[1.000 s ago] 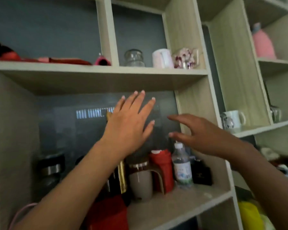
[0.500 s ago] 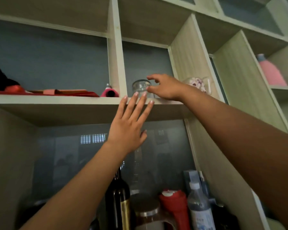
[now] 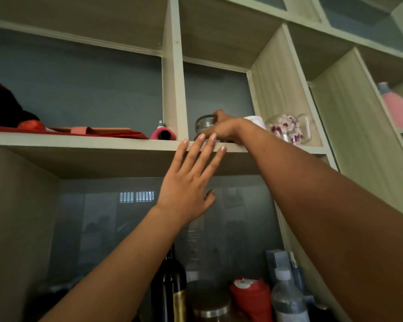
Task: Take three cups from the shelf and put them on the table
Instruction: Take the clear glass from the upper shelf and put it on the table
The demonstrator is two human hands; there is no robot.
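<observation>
Three cups stand in the upper middle compartment of the wooden shelf (image 3: 116, 147). My right hand (image 3: 226, 129) is wrapped around the leftmost one, a clear glass cup (image 3: 204, 126), which rests on the shelf board. Behind my wrist only the rim of a white cup (image 3: 255, 119) shows. A glass mug with purple flowers (image 3: 289, 129) stands at the right of that compartment. My left hand (image 3: 191, 180) is open with fingers spread, its fingertips touching the front edge of the shelf board just below the clear cup.
A pink roll (image 3: 163, 134) and red items (image 3: 33, 126) lie in the upper left compartment. Below stand a dark wine bottle (image 3: 170, 287), a red container (image 3: 251, 298), a plastic water bottle (image 3: 286, 298) and a jar. A pink bottle (image 3: 398, 108) sits far right.
The view tilted upward. My right hand rose to the upper compartment and closed around the clear glass cup. My left hand rose until its fingertips reached the shelf edge.
</observation>
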